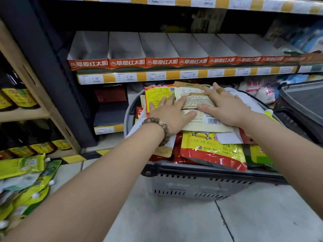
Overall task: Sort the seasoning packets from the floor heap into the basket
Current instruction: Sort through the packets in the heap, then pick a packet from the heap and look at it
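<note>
A grey plastic basket (192,187) stands on the floor, piled with seasoning packets. On top lies a beige packet (194,100) with a barcode. My left hand (170,114), a bead bracelet on its wrist, lies flat on that packet's left side and on a yellow packet (153,96). My right hand (225,107) presses flat on the beige packet's right side, fingers spread. A yellow and red packet (209,151) lies nearer me in the basket. At the lower left a heap of green and yellow spouted pouches (26,180) lies on the floor.
Empty orange-fronted display trays (157,55) line the shelf above the basket, over a yellow price strip (174,75). A wooden rack with dark bottles (19,98) stands at the left. A dark bin (304,102) sits at the right. Pale floor tiles (192,220) lie in front.
</note>
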Tool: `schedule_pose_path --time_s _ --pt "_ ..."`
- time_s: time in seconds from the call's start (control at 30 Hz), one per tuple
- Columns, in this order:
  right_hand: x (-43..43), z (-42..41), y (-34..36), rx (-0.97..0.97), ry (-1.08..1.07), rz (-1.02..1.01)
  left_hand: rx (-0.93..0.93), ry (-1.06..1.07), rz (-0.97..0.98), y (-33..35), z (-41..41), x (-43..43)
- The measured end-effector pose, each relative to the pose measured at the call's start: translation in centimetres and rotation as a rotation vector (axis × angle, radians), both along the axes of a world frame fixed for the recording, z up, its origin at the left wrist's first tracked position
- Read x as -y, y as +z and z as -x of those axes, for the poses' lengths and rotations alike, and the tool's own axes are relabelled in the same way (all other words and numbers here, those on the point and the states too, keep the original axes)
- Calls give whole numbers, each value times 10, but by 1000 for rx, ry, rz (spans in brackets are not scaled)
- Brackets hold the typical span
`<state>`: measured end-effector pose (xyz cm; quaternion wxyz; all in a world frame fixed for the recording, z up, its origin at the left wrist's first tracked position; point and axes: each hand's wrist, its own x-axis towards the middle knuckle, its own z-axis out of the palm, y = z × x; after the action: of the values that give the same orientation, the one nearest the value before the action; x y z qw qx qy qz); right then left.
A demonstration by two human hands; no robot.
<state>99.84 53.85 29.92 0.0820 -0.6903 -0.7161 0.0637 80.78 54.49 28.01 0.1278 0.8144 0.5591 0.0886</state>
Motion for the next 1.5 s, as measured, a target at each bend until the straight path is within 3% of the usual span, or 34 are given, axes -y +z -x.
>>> schedule_pose_path --time_s 0.13,0.33,0.5,0.77,1.03,1.17,1.37,1.5 --pt "15 29 9 -5 63 -116 151 28 -67 15 24 14" --pt "45 117 22 -75 266 -97 351 154 -125 20 124 60" --pt "71 225 10 -112 522 -14 359 371 -88 -11 238 125" --pt "108 400 -95 -18 791 218 296 748 50 -98 395 252" --pt "158 519 -209 33 882 412 230 1000 216 -199 474 337" --pt "173 554 -265 -176 680 573 255 1068 245 -241 490 354" --pt "183 612 -317 -903 79 1055 370 1134 226 -286 507 356" --pt "181 658 -342 -1122 -210 1044 413 1189 195 -303 512 348"
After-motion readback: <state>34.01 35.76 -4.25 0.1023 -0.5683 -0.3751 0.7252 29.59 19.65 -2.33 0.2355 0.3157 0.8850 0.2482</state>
